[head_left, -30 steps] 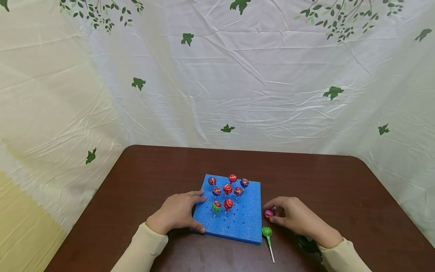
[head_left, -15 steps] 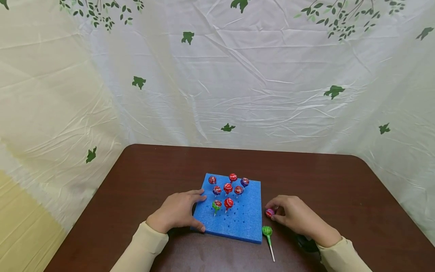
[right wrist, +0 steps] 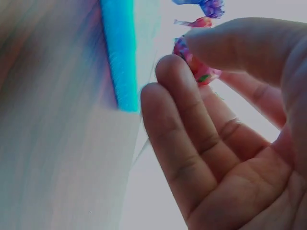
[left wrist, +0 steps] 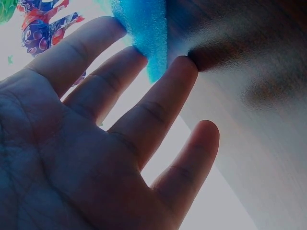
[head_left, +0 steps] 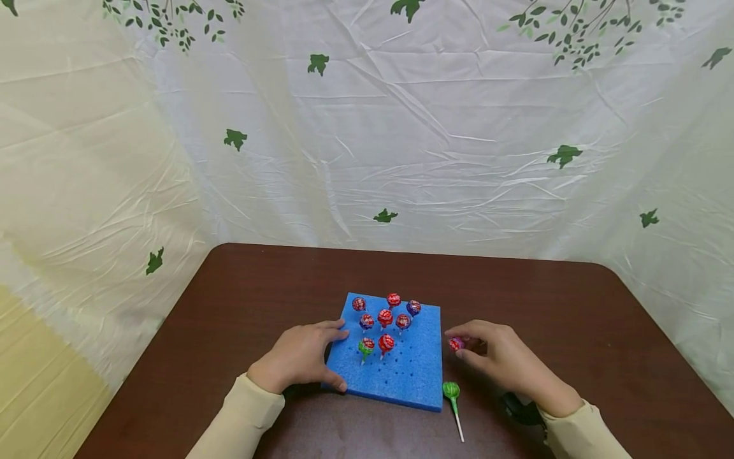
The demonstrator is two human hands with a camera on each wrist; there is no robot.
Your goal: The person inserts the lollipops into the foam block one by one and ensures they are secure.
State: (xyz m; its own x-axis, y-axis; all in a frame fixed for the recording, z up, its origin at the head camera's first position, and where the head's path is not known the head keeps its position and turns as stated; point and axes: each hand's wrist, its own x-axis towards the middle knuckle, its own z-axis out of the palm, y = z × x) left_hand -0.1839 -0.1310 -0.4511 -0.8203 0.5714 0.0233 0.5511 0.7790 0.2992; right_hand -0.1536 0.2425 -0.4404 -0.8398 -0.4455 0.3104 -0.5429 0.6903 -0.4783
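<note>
We record one dark brown table with rounded corners. Lying directly on it: a blue foam block, flat, near the front edge; a green lollipop, just beside the block's right front corner.

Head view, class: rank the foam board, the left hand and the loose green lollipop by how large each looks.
1. foam board
2. left hand
3. green lollipop
All three lie at about the same nearness, so the order is safe.

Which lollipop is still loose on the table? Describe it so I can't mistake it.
Start at the blue foam board on the brown table. Just off its near right corner lies a green lollipop, flat on the wood with its white stick toward you. The other green one stands upright in the foam.
</note>
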